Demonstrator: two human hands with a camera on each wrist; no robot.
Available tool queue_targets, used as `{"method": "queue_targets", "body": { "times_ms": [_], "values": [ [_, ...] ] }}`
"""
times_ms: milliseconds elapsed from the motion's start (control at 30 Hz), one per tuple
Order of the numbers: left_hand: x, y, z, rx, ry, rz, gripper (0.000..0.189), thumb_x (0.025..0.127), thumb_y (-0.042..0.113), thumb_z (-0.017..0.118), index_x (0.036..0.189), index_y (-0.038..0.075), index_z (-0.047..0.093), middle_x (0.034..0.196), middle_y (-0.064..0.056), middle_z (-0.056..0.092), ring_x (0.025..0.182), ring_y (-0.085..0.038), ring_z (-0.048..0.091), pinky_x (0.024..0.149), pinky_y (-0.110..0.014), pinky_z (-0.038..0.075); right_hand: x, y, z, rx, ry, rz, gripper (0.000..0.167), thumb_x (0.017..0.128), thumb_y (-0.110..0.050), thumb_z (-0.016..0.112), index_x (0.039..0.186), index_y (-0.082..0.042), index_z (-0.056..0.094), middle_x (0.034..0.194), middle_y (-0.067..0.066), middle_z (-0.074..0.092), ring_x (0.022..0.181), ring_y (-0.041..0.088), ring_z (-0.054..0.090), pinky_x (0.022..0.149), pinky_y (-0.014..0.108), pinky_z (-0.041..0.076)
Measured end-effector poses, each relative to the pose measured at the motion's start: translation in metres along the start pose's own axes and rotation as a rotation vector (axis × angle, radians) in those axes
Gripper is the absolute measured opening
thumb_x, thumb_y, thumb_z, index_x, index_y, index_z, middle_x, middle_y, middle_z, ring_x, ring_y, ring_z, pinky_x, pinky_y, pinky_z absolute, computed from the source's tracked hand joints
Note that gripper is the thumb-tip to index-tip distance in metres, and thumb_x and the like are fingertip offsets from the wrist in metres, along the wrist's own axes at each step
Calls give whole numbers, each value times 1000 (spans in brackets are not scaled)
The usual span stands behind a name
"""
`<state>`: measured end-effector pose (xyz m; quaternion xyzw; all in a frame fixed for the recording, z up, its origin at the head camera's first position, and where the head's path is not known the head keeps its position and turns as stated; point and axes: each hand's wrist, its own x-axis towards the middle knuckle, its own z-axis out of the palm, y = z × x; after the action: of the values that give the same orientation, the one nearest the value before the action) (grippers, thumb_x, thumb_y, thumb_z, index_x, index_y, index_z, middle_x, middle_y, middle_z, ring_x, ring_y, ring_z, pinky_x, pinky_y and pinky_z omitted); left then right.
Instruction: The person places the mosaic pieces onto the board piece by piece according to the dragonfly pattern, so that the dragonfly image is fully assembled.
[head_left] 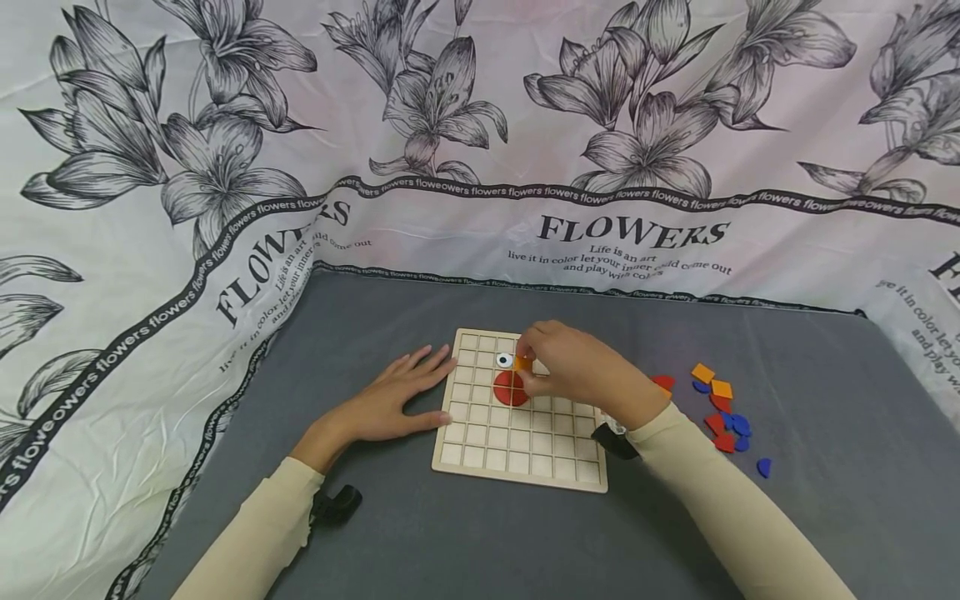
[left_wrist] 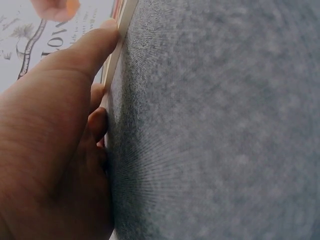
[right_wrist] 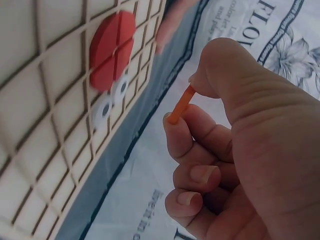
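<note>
My right hand (head_left: 573, 367) pinches a small orange tile (right_wrist: 181, 104) between thumb and fingertip, above the wooden grid board (head_left: 472, 457). In the right wrist view the tile is seen edge-on, apart from the board. A red disc of several pieces (right_wrist: 111, 50) sits in the grid, with two white eye pieces (right_wrist: 103, 111) beside it. In the head view one eye piece (head_left: 504, 360) shows; the other is hidden by the right hand. My left hand (head_left: 393, 396) lies with fingers spread, its thumb and fingertips at the board's left edge.
Loose orange (head_left: 702, 372), red (head_left: 716, 424) and blue pieces (head_left: 740, 424) lie scattered on the grey tabletop (head_left: 420, 533) right of the board. More red pieces (head_left: 663, 382) are partly behind the right wrist. A white flower-printed cloth (head_left: 450, 233) hangs behind and to the left.
</note>
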<state>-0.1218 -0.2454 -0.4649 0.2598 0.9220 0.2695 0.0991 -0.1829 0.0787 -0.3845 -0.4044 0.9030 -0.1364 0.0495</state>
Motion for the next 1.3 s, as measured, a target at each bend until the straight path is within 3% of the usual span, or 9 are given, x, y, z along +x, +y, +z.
{"method": "queue_targets", "body": {
  "times_ms": [367, 733, 1033, 1300],
  "values": [
    [0, -1, 0, 14, 3, 0, 86, 102, 60, 63, 171, 29, 21, 177, 4, 12, 164, -26, 4, 129, -54, 4, 25, -14, 20, 5, -19, -46, 20, 92, -18, 73, 109, -8, 73, 99, 0, 61, 90, 17, 57, 77, 31, 52],
    [-1, 1, -1, 5, 2, 0, 86, 102, 58, 64, 171, 28, 23, 177, 2, 13, 164, -27, 4, 129, -54, 3, 45, -22, 34, -101, -67, -37, 21, 88, -18, 75, 107, -9, 73, 99, 1, 62, 88, 18, 55, 77, 33, 51],
    [-2, -1, -1, 8, 2, 2, 85, 103, 58, 63, 171, 27, 22, 177, 2, 13, 164, -28, 4, 129, -54, 4, 52, -26, 41, -181, -59, -52, 14, 90, -18, 78, 101, -11, 73, 94, 2, 62, 86, 19, 55, 77, 35, 51],
    [-1, -4, 0, 10, 0, 7, 86, 103, 61, 62, 171, 28, 21, 177, 4, 11, 164, -26, 3, 129, -53, 3, 53, -30, 44, -205, -49, -44, 14, 93, -16, 76, 106, -9, 75, 96, 4, 63, 85, 21, 56, 78, 38, 52]
  ]
}}
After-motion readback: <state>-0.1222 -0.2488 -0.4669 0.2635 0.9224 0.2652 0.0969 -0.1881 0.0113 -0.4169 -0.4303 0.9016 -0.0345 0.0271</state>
